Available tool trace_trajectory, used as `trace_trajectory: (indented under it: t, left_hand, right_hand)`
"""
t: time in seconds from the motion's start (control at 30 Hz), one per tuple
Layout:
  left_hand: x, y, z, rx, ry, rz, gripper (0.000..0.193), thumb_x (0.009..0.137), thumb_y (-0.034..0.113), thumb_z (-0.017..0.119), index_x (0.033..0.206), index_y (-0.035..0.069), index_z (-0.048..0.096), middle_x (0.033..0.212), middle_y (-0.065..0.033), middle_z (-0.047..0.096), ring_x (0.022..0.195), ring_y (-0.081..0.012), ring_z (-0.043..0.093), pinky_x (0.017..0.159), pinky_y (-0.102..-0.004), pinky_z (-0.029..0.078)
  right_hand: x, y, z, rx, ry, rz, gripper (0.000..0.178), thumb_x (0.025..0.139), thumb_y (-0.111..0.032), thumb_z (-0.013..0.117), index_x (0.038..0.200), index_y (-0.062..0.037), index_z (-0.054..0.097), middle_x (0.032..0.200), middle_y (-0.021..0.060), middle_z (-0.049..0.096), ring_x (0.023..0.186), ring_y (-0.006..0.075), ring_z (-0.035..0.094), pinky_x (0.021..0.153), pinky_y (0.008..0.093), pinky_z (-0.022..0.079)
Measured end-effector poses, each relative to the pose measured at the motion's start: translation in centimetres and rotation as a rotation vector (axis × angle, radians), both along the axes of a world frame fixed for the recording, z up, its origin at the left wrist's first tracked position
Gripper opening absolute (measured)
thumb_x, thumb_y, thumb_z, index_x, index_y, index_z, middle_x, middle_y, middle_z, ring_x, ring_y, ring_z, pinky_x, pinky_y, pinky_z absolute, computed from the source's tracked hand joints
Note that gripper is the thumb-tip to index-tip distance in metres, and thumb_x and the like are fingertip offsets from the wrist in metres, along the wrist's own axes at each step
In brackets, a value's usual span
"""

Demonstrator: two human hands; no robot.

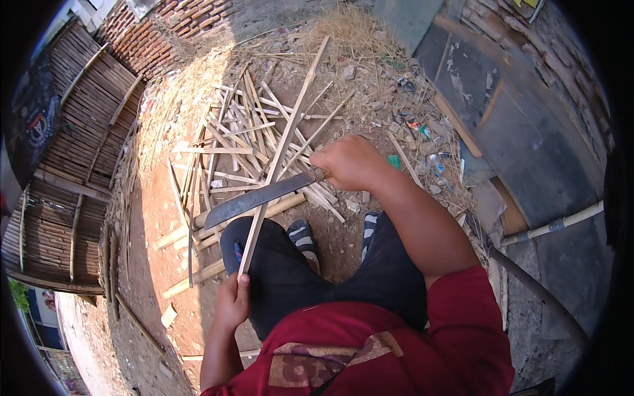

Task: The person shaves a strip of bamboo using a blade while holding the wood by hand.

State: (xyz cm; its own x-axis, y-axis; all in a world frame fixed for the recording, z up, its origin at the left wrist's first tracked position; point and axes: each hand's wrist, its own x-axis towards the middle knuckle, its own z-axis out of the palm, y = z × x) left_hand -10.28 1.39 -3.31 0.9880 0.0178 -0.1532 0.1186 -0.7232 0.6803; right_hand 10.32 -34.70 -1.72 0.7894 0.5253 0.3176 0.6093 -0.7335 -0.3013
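My right hand (350,164) is closed round the handle of a machete (257,199), whose broad dark blade points left. Its blade lies across a long bamboo strip (290,125) above my left thigh. My left hand (234,298) grips the near end of that strip, thumb on top. The strip slants away from me, up and to the right, its far end above the ground. Beyond my knees lies a loose pile of split bamboo strips (247,132). Several thicker bamboo poles (284,204) lie on the ground beside and partly behind my left leg.
A woven bamboo wall (86,112) stands at the left, a brick wall (165,33) at the far left. Dark panels (528,145) lean along the right side. Rubble, dry straw (347,33) and litter (422,132) cover the ground at the far right. My sandalled feet are between.
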Motion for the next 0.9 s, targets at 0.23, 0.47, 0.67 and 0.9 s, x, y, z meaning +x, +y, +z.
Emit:
trace_trajectory:
  t: [0.23,0.47,0.67,0.9]
  left_hand:
    - [2.8,-2.7,2.9,0.167,-0.164,-0.037,0.044,0.107,0.038,0.048,0.089,-0.001,0.056,0.066,-0.0216,0.056,0.061,-0.0389,0.058,0.059,-0.0444,0.044]
    - [4.6,-3.9,2.1,0.263,-0.2,-0.073,0.045,0.106,0.039,0.048,0.086,-0.001,0.053,0.066,-0.0247,0.057,0.065,-0.0462,0.058,0.06,-0.0487,0.044]
    - [4.1,-3.8,2.8,0.262,-0.163,-0.085,0.044,0.106,0.038,0.049,0.087,-0.001,0.054,0.067,-0.0254,0.057,0.065,-0.0476,0.058,0.059,-0.05,0.044]
    - [3.2,-2.4,1.9,0.305,-0.205,-0.095,0.041,0.105,0.036,0.051,0.087,-0.001,0.054,0.067,-0.0261,0.058,0.066,-0.0493,0.058,0.059,-0.0515,0.043]
  right_hand:
    - [0.7,-1.9,0.7,0.245,0.009,-0.275,0.036,0.075,-0.017,0.074,0.11,-0.0115,0.068,0.085,0.0164,0.069,0.083,0.0411,0.067,0.075,0.0487,0.054]
    - [1.4,-1.9,-0.3,0.248,0.073,-0.183,0.027,0.076,-0.015,0.071,0.101,-0.0056,0.066,0.082,0.0189,0.069,0.083,0.0397,0.069,0.074,0.0498,0.054]
    - [1.8,-3.3,-0.4,0.262,0.087,-0.28,0.039,0.079,-0.016,0.071,0.117,-0.0114,0.068,0.089,0.0192,0.071,0.085,0.0388,0.069,0.077,0.0473,0.055]
    - [2.8,-3.1,0.1,0.308,0.256,-0.365,0.051,0.076,-0.016,0.074,0.126,-0.0103,0.066,0.1,0.0184,0.072,0.088,0.0391,0.068,0.079,0.0441,0.055]
